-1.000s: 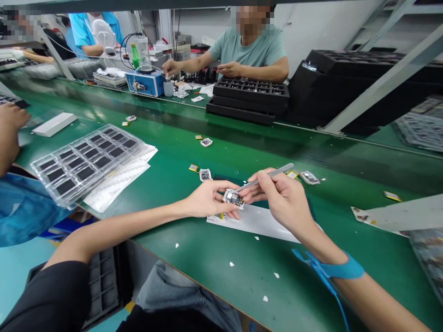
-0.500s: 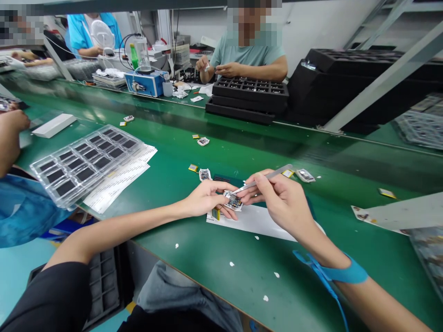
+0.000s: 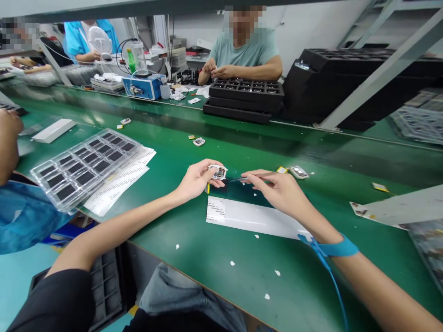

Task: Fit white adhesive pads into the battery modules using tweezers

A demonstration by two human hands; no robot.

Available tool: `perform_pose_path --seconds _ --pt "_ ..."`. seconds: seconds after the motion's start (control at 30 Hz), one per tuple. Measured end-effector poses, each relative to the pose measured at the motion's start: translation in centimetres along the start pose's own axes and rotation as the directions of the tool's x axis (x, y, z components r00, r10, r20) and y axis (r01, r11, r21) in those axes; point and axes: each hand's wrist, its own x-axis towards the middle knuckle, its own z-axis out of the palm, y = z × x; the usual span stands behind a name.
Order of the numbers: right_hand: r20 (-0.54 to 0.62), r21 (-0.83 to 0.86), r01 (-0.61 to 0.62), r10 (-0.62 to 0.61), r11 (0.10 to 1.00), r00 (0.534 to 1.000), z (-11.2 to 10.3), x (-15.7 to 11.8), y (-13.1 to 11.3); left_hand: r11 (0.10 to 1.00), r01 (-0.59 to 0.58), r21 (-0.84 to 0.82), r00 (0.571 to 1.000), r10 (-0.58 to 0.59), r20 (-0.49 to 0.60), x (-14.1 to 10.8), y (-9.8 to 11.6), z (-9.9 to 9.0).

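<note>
My left hand (image 3: 198,181) holds a small white-framed circuit device (image 3: 218,172) between thumb and fingers, over the green bench. A yellow battery (image 3: 207,188) shows just below it, partly hidden by the hand. In my right hand (image 3: 275,186) are metal tweezers (image 3: 238,179), their tip pointing left, beside the device and apart from it. Dark strips lie on the bench under the tweezer tip. Nearer to me is a white backing sheet (image 3: 256,219) with printed labels at its left end. A blue strap circles my right wrist.
Left stands a clear tray (image 3: 90,166) of dark pieces on printed sheets (image 3: 119,189). More devices (image 3: 299,172) with yellow batteries lie farther back. Black trays (image 3: 245,94) stand before a person across the bench. A metal post (image 3: 380,69) rises at right.
My left hand has moved up and left with the device and battery, off the white sheet. The tweezers have drawn away from the device and now point at the dark strips.
</note>
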Motion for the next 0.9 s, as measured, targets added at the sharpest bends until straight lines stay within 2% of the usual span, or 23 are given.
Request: perform_pose_path --seconds 0.1,0.17,0.23,0.3,0.37,0.47,0.53,0.73,0.9 --pt "0.027 -0.009 -0.002 0.002 1.000 1.000 0.6 0.0 1.2 0.990 -0.015 0.137 1.000 0.017 -0.016 0.5 -0.5 -0.7" --pt "0.037 -0.010 -0.003 0.003 1.000 0.999 0.9 -0.1 1.8 0.956 -0.064 0.286 0.998 0.062 0.016 0.6 -0.6 -1.0" --pt "0.043 -0.011 0.002 -0.001 1.000 0.999 1.1 -0.1 2.2 0.886 -0.138 0.442 0.990 0.106 0.096 0.5 -0.5 -1.2" --pt "0.045 -0.018 0.011 -0.010 1.000 0.999 1.3 -0.2 2.5 0.830 -0.198 0.522 0.976 0.120 0.179 0.4 -0.2 -1.3" --pt "0.038 -0.031 0.023 -0.022 0.999 0.999 1.6 -0.3 2.8 0.777 -0.252 0.577 0.957 0.112 0.268 0.2 -0.2 -1.3" --pt "0.009 -0.066 0.048 -0.047 0.997 0.999 2.0 -0.4 3.0 0.629 -0.346 0.696 0.917 0.072 0.392 0.1 -0.7 -1.2" --pt "-0.012 -0.103 0.077 -0.078 0.992 0.997 2.3 -0.4 3.0 0.584 -0.365 0.726 0.908 0.052 0.415 0.2 -1.2 -1.0" --pt "-0.065 -0.291 0.198 -0.226 0.936 0.972 3.5 -1.0 3.1 0.577 -0.358 0.735 0.910 0.038 0.413 0.7 -1.6 -0.7" --pt "-0.116 -0.423 0.226 -0.300 0.878 0.947 3.4 -1.1 3.4 0.559 -0.358 0.747 0.909 0.028 0.415 0.7 -1.7 -0.4"
